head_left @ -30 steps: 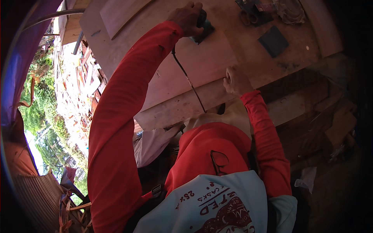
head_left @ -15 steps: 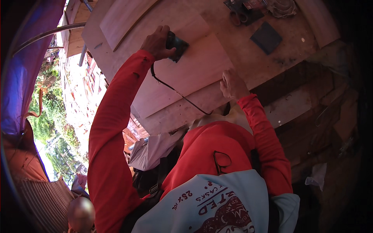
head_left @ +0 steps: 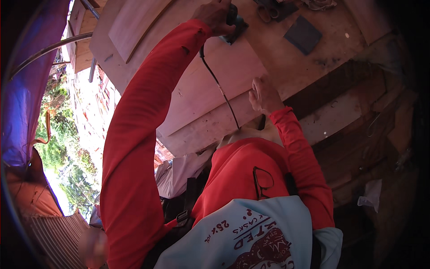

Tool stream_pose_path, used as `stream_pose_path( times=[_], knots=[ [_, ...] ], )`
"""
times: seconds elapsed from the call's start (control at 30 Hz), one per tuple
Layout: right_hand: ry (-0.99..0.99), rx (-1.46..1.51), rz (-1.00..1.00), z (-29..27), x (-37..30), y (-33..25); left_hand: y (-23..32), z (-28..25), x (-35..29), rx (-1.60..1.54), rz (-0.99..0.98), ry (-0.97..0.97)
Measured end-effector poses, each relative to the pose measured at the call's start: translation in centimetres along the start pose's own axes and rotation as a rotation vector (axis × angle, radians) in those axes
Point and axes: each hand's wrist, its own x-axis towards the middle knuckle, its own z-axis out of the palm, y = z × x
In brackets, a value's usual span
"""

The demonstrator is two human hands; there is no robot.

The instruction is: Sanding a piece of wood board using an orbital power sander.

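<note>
My left hand (head_left: 214, 18), arm stretched far forward, is closed around a dark corded power sander (head_left: 238, 29). The sander rests on a flat, pale wooden panel (head_left: 219, 67), near its far right part. From the tool a black cord (head_left: 218, 83) hangs back over the panel toward my body. At the panel's near right corner is my right hand (head_left: 265, 95), its fingers curled. Whether those fingers grip the corner or only rest by it is hidden. Under the panel lies a larger wooden worktop (head_left: 192, 134).
A dark square sheet (head_left: 303, 35) lies on the worktop to the right. Beyond it are scissors-like handles (head_left: 268, 13) and a crumpled cloth (head_left: 320, 3). Another wooden board (head_left: 134, 29) lies at the far left, near a bent metal tube (head_left: 51, 48). Eyeglasses (head_left: 263, 179) hang on my red shirt.
My left hand has moved the sander forward and to the right across the panel, drawing the cord straighter. My right hand has stayed almost in place at the panel's corner.
</note>
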Motion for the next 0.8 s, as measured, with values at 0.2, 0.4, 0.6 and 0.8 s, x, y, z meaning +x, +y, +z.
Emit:
stream_pose_path(
  times=[0.2, 0.4, 0.6, 0.8],
  knots=[
    [0.025, 0.02, 0.009, 0.8, 0.3, -0.3, 3.4, 2.8, 1.1, -0.004, 0.037, 0.028],
    [0.107, -0.011, -0.04, 0.9, 0.3, -0.5, 1.9, 4.4, -4.0, -0.068, -0.107, 0.269],
    [0.036, -0.032, -0.02, 0.6, 0.4, -0.3, -1.7, 5.5, -10.6, -0.066, -0.352, 0.245],
    [-0.026, -0.037, -0.034, 0.5, 0.8, 1.1, -4.1, 6.3, -18.9, -0.098, -0.523, 0.221]
  ],
)
